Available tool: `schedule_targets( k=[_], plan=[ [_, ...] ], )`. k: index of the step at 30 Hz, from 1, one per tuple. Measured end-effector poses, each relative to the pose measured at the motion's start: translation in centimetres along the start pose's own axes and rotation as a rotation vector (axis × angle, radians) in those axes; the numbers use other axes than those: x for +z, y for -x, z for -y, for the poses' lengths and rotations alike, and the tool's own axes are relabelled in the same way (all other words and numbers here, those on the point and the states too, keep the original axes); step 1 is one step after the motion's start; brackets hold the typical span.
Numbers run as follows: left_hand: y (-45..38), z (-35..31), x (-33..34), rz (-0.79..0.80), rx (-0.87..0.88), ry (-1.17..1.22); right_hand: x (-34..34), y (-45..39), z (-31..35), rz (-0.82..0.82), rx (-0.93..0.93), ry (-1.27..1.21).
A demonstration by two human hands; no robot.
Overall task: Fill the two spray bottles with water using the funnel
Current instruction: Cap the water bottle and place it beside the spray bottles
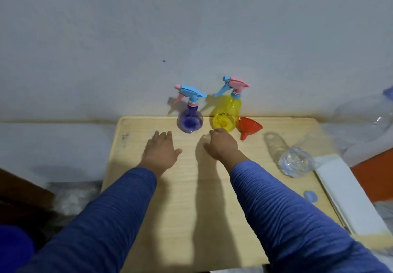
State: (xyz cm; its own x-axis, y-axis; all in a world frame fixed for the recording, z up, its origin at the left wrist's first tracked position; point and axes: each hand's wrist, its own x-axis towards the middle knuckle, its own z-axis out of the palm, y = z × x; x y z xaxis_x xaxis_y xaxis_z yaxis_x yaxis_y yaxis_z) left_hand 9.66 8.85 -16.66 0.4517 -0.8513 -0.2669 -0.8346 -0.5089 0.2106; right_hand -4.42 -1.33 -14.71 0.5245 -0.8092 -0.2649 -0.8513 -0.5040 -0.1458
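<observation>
Two blue ribbed sleeves (287,209) are reaching in from the near edge over the pale wooden table (180,219). The left hand (160,150) is lying spread, palm down, holding nothing. The right hand (221,145) is hovering loosely curled, empty, its fingertips just beside the yellow bottle's base. Two spray bottles are standing upright at the far edge against the wall, caps still on: a translucent purple spray bottle (190,120) with a blue-and-pink trigger head on the left, a translucent yellow spray bottle (226,115) with a pink-and-blue head on the right. One red plastic funnel (249,127) is lying tipped just right of the yellow one. One clear plastic water bottle (294,162) is sitting further right, with one small blue cap (310,196) nearer.
</observation>
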Motion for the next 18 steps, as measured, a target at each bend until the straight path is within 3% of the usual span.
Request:
schedule_targets(
  k=[8,18],
  plan=[
    [4.0,-3.4,-5.9,-0.090,0.144,0.083,-5.9,6.9,-0.1,-0.198,0.050,-0.018],
    [8.7,-12.8,-12.9,-0.261,0.416,0.084,-14.7,14.8,-3.7,-0.438,0.189,-0.017]
  ],
)
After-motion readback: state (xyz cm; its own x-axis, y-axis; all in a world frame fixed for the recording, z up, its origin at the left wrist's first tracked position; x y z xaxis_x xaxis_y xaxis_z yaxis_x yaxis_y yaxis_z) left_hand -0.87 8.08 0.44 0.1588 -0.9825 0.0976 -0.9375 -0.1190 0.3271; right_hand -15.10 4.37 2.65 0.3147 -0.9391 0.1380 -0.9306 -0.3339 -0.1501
